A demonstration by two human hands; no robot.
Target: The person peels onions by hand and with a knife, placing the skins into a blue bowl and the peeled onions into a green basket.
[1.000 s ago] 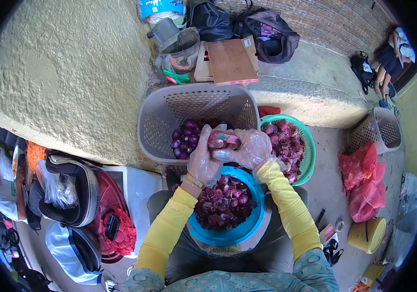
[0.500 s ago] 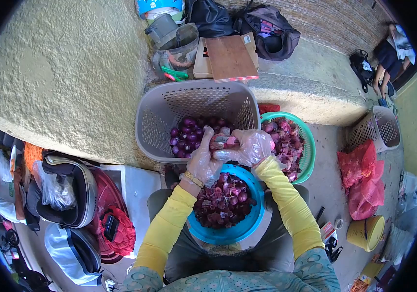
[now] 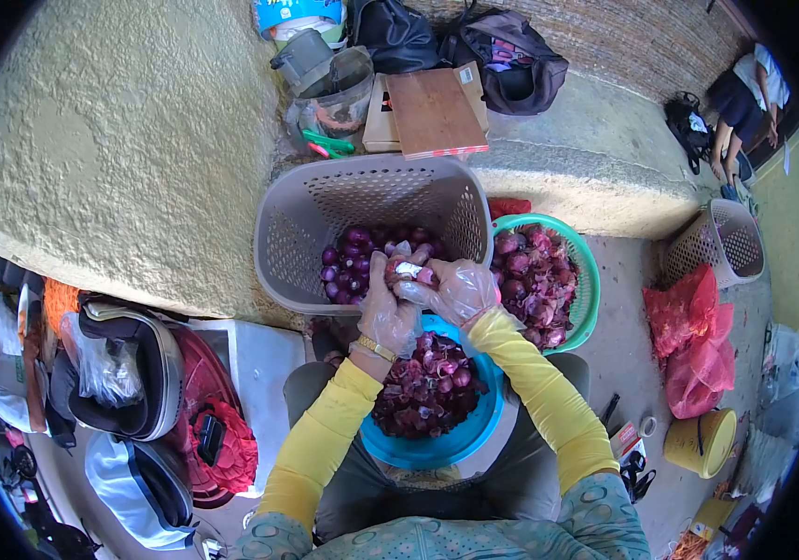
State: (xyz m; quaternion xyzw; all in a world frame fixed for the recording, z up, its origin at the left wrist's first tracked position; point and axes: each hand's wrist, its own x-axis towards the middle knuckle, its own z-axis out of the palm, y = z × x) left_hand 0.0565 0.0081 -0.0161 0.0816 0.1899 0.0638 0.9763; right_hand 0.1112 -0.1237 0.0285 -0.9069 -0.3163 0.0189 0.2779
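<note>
Over our lap | left hand [image 3: 387, 306] and right hand [image 3: 460, 291], gloved, close together pinching one shallot [image 3: 409, 271] just above blue bowl [image 3: 490, 415] of skins [image 3: 423, 392] | grey basket [image 3: 278, 233] holds some peeled bulbs [image 3: 351, 266] | green basket [image 3: 590, 280] well stocked: we judge plenty left

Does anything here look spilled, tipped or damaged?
Nothing looks spilled or broken. The onions lie inside the grey basket and the green basket, and the peels inside the blue basket. The left hand and right hand, both gloved, hold one onion. Only the white basket at far right seems to lean.
</note>
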